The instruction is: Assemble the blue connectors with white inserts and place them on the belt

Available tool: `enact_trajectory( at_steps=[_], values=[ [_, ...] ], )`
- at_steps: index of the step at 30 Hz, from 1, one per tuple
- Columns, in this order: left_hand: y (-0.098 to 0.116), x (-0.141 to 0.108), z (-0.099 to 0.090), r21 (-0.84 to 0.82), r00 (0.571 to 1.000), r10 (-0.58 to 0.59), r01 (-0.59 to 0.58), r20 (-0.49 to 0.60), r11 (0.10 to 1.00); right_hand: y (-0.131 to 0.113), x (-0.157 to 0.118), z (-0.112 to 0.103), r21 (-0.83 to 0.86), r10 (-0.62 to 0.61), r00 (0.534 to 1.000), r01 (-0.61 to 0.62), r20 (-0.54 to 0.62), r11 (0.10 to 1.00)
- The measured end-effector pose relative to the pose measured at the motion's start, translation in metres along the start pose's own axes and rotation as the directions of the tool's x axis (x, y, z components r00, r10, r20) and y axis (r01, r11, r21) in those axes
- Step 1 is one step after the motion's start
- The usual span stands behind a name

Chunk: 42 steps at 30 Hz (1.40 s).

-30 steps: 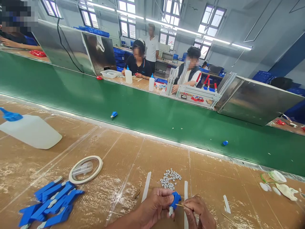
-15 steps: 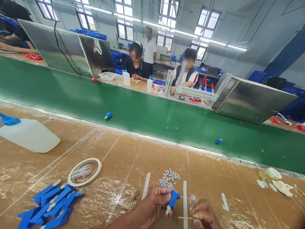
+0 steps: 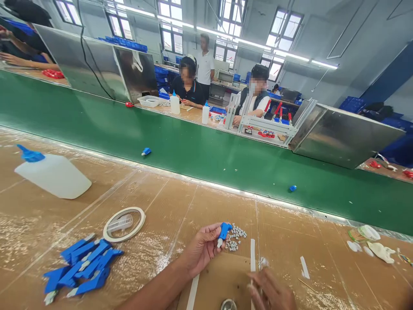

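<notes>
My left hand [image 3: 201, 247] holds a small blue plastic part [image 3: 223, 231] with a white tip pointing down, raised just left of a pile of several small grey pieces [image 3: 235, 237] on the brown work table [image 3: 161, 202]. My right hand [image 3: 269, 293] is blurred at the bottom edge, fingers curled; I cannot see whether it holds anything. It hovers beside a small round metal dish [image 3: 228, 305] and a white strip [image 3: 252, 255].
A heap of blue parts [image 3: 84, 268] lies at the lower left, with a tape ring [image 3: 124, 224] and a tipped white bottle with a blue cap [image 3: 53, 174] beyond. The green conveyor belt [image 3: 206, 155] carries two small blue parts. Co-workers sit across the belt.
My left hand has lifted the blue part forward toward the grey pieces. My right hand has dropped lower, away from the part, and the thin stick is no longer visible.
</notes>
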<state>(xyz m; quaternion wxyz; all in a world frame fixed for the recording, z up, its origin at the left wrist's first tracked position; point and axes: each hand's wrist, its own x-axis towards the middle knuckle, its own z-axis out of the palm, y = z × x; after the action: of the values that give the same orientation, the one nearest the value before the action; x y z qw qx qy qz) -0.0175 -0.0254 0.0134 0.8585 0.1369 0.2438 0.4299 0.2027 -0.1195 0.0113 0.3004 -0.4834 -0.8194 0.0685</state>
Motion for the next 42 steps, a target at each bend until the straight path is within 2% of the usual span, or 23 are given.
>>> enact_trajectory(
  at_steps=[3,6,10,16,23,27,30,32,33,35,37,39,42],
  values=[
    [0.005,0.003,-0.002,-0.014,0.999,0.042,-0.043,-0.022,0.999,0.016,0.030,-0.003,-0.048,0.159,0.987,-0.159,-0.009,0.986],
    [0.004,0.006,-0.004,-0.012,0.998,0.041,-0.041,-0.040,0.999,0.035,0.054,0.003,-0.055,0.168,0.985,-0.166,0.033,0.985],
    [-0.001,0.009,-0.003,-0.030,0.999,0.026,-0.027,-0.041,0.999,0.048,0.067,0.010,-0.053,0.178,0.979,-0.174,0.099,0.983],
    [-0.008,0.011,-0.004,-0.024,0.997,0.005,-0.007,-0.074,1.000,0.051,0.074,0.014,-0.083,0.240,0.952,-0.228,0.192,0.970],
    [-0.005,0.007,0.000,-0.020,0.996,-0.014,0.012,-0.085,1.000,0.049,0.094,0.013,-0.116,0.338,0.892,-0.318,0.299,0.941],
    [-0.005,0.007,0.002,-0.011,0.995,-0.012,0.011,-0.095,1.000,0.042,0.101,0.007,-0.056,0.380,0.871,-0.382,0.313,0.922],
    [-0.007,0.006,0.003,0.000,0.997,-0.007,0.007,-0.075,1.000,0.036,0.094,0.004,0.051,0.416,0.845,-0.458,0.335,0.888],
    [-0.010,0.006,0.003,0.004,0.998,-0.011,0.012,-0.061,1.000,0.032,0.084,0.004,0.197,0.451,0.809,-0.545,0.377,0.815],
    [-0.012,0.005,0.003,0.006,0.998,-0.018,0.019,-0.058,1.000,0.029,0.078,0.005,0.312,0.468,0.785,-0.600,0.405,0.737],
    [-0.016,0.004,0.002,0.009,0.998,-0.041,0.042,-0.052,0.999,0.024,0.066,0.008,0.550,0.493,0.740,-0.671,0.457,0.497],
    [-0.021,0.002,0.001,0.012,0.997,-0.063,0.064,-0.036,0.998,0.020,0.057,0.011,0.704,0.504,0.715,-0.661,0.484,0.262],
    [-0.025,0.001,-0.001,0.013,0.997,-0.077,0.078,-0.022,0.997,0.017,0.052,0.013,0.764,0.502,0.721,-0.623,0.478,0.167],
    [-0.028,0.002,-0.004,0.013,0.996,-0.093,0.094,-0.015,0.996,0.016,0.051,0.012,0.796,0.484,0.739,-0.591,0.469,0.130]
  ],
)
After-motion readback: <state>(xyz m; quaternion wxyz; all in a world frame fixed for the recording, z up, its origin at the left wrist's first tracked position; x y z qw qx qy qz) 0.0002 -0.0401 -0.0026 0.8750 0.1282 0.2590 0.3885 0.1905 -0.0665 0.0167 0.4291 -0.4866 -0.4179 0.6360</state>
